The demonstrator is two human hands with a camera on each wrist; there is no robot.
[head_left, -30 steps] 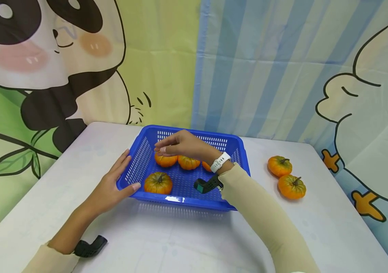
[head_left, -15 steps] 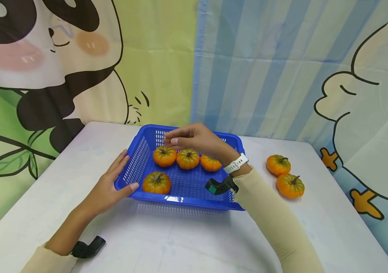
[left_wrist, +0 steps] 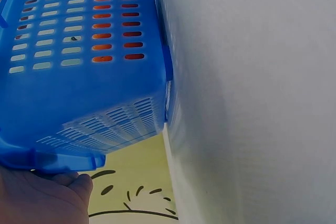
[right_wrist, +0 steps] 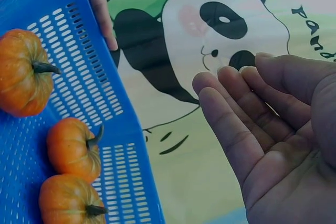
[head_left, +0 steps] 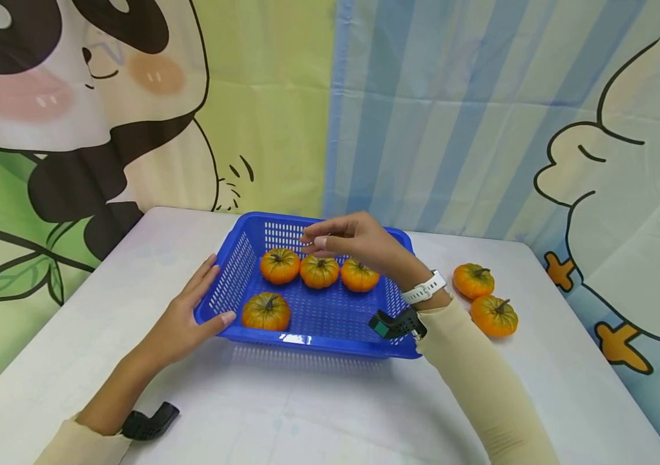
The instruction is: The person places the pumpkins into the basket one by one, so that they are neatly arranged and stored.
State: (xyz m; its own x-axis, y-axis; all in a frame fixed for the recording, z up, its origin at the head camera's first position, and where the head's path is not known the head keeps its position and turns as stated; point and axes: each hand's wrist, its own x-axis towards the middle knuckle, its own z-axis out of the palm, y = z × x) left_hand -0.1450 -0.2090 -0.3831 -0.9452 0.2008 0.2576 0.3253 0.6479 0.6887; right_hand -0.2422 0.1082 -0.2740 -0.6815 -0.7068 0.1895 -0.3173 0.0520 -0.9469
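Observation:
A blue plastic basket (head_left: 318, 345) with slotted walls stands on the table. Three small orange pumpkins (head_left: 319, 271) sit in a row toward its back, and another pumpkin (head_left: 267, 312) lies in its front left corner. My left hand (head_left: 181, 326) rests against the basket's left side, fingers straight along the outside and thumb at the front corner rim. Above the back row hovers my right hand (head_left: 365, 242), fingers loosely bent and holding nothing. The right wrist view shows that bare palm beside pumpkins (right_wrist: 73, 150) in the basket.
Two more pumpkins, one behind (head_left: 473, 281) and one in front (head_left: 494, 316), lie close together on the white table (head_left: 283, 413) right of the basket. A cartoon-printed curtain (head_left: 423, 116) hangs behind the table.
My right hand has moved right across the basket, empty, uncovering the back row of pumpkins. My left hand stays at the basket's left side.

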